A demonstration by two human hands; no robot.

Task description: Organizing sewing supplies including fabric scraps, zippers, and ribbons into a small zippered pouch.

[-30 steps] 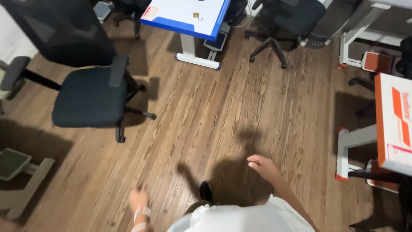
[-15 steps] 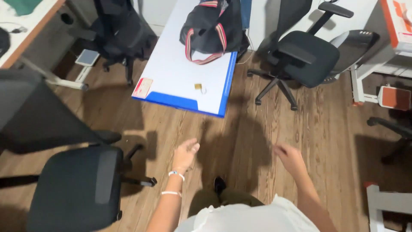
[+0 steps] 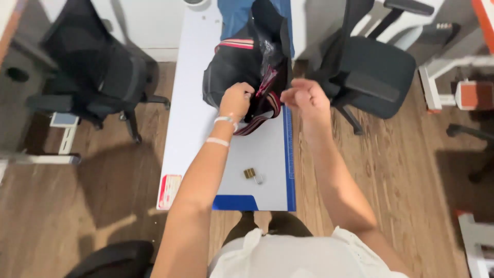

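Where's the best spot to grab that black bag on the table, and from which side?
Probably the striped strap looping off the black bag's near edge, approached from the near side. It lies slack and clear of the body, beside the left hand. The right hand hovers close by, free.

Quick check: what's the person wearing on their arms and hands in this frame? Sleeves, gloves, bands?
Both forearms are bare, with no gloves. The left hand has two thin white bands at the wrist. The right hand shows no band that can be seen. A white short-sleeved top ends near the shoulders.
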